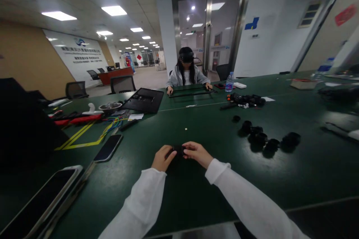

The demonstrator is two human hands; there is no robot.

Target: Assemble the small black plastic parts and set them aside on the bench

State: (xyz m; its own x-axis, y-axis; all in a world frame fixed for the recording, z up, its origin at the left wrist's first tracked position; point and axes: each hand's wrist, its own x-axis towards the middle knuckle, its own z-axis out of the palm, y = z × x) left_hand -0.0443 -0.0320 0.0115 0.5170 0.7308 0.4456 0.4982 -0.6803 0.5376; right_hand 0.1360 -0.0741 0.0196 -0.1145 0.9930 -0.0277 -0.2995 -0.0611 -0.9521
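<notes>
Both hands meet over the near middle of the green table (134, 186), around a small black part (178, 151). My left hand (164, 157) grips its left side, thumb in front. My right hand (196, 153) pinches its right end between thumb and fingers. What kind of part it is cannot be made out, and the fingers cover much of it. A tiny pale piece (186, 129) lies on the table just beyond the hands. Off to the right stand several black cylindrical parts (261, 138), blurred.
Two phones, a dark one (109, 148) and a larger one (42, 201), lie at left near cables (112, 127) and a metal bowl (110, 107). Opposite, a person (187, 69) holds a black frame (193, 92). A water bottle (229, 83) and black items (245, 100) are at far right.
</notes>
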